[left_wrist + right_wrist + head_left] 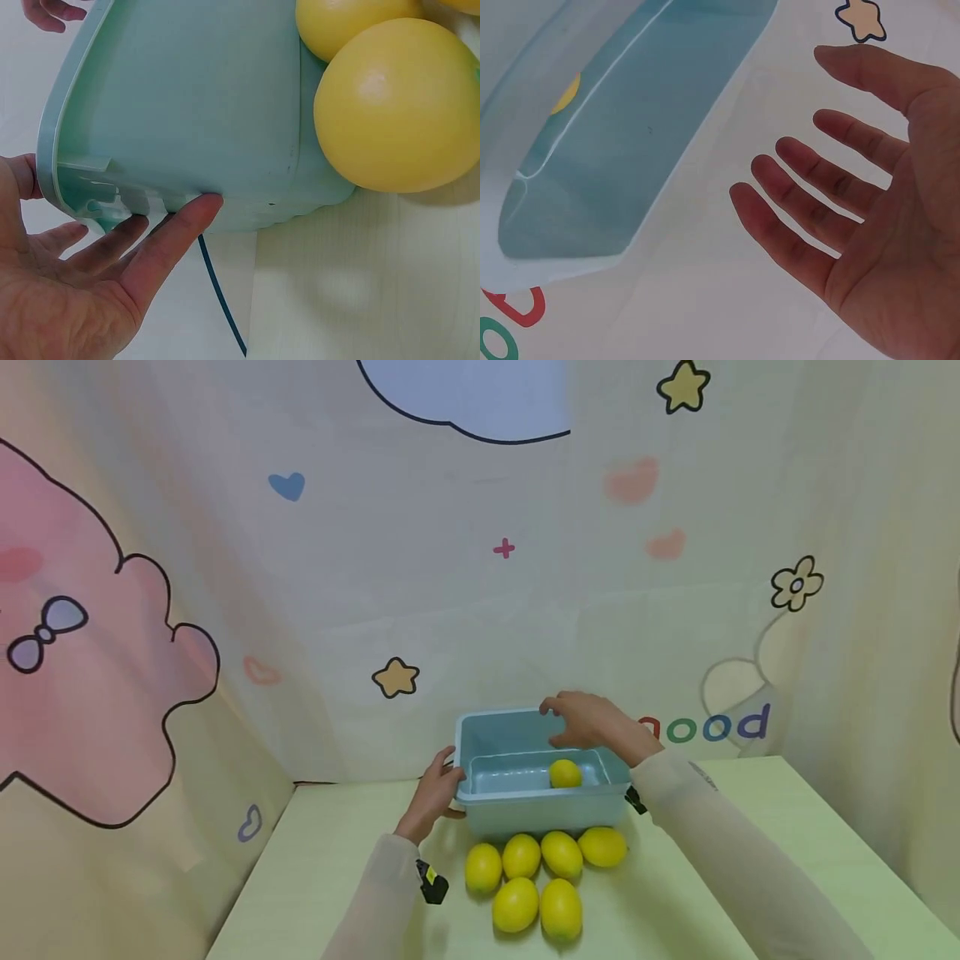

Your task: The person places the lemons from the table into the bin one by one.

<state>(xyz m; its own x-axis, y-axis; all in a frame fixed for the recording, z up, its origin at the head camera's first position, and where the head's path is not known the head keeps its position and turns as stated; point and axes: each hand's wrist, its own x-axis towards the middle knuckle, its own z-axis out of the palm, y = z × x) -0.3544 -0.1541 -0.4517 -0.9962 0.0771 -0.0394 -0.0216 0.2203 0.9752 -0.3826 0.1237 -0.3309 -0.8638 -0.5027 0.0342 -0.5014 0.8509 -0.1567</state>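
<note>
A light blue plastic bin (543, 817) stands on the table with one yellow lemon (565, 773) inside. At its left end my left hand (437, 789) grips the rim. In the left wrist view, the thumb of that left hand (82, 289) is at the rim and the fingers lie against the outer end wall. My right hand (588, 720) hovers over the bin's right back part, holding nothing. The right wrist view shows this right hand (877, 217) with its fingers spread and apart from the bin (652, 142).
Several lemons (515, 905) lie in two rows on the table in front of the bin, the nearer row shorter. The pale table (337, 852) meets a printed curtain (420, 585) behind the bin. Curtains also hang at both sides.
</note>
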